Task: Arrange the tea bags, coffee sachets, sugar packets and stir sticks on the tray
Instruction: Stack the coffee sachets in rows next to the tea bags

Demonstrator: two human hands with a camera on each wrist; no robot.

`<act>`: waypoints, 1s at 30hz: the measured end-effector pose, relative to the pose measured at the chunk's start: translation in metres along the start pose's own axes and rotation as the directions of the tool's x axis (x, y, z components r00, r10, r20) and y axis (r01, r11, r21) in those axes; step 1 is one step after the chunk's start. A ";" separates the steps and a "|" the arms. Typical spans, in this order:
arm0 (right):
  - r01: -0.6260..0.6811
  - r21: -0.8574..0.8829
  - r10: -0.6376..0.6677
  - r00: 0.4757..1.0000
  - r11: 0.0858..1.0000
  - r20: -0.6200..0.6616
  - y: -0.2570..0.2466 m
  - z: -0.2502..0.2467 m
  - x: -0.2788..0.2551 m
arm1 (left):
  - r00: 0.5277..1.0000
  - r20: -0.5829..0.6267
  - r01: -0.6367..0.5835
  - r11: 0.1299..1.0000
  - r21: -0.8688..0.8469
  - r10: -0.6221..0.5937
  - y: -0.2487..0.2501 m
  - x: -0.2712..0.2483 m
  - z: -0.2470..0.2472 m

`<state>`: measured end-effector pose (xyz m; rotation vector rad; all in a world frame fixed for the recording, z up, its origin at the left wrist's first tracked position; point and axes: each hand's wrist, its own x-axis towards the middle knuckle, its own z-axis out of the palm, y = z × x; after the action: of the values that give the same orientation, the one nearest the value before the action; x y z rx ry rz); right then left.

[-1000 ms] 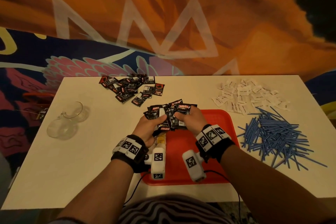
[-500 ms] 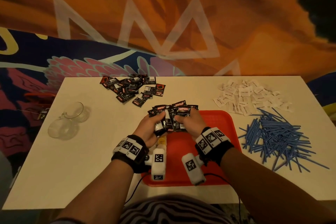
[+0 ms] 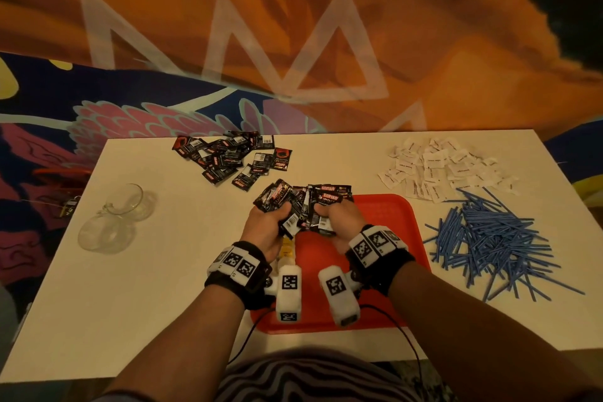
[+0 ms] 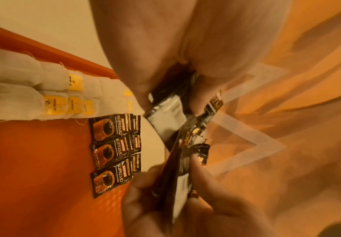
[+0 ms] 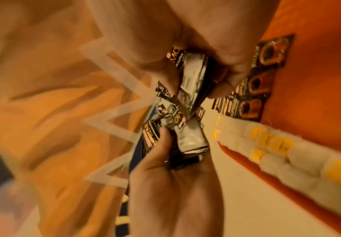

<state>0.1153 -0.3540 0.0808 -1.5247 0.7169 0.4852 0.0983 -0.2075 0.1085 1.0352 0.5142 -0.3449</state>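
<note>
A fanned bunch of black foil coffee sachets (image 3: 305, 206) is being gripped above the red plastic tray's (image 3: 388, 222) 11 o'clock corner, fingers of left hand (image 3: 266, 228) and right hand (image 3: 341, 222) being curled tight around it.

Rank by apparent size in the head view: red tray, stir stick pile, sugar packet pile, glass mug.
1. red tray, partly hidden by arms
2. stir stick pile
3. sugar packet pile
4. glass mug
Tray versus sticks is close.
</note>
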 end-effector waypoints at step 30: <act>0.772 -0.635 -0.329 0.594 -0.021 0.734 -0.042 0.003 -0.048 | 0.891 0.228 0.386 0.919 0.078 -0.393 0.018 -0.013 0.007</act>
<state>0.1112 -0.3443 0.1437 -2.5730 -0.8652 0.5416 0.0980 -0.2048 0.1319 0.9001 0.4970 -0.8291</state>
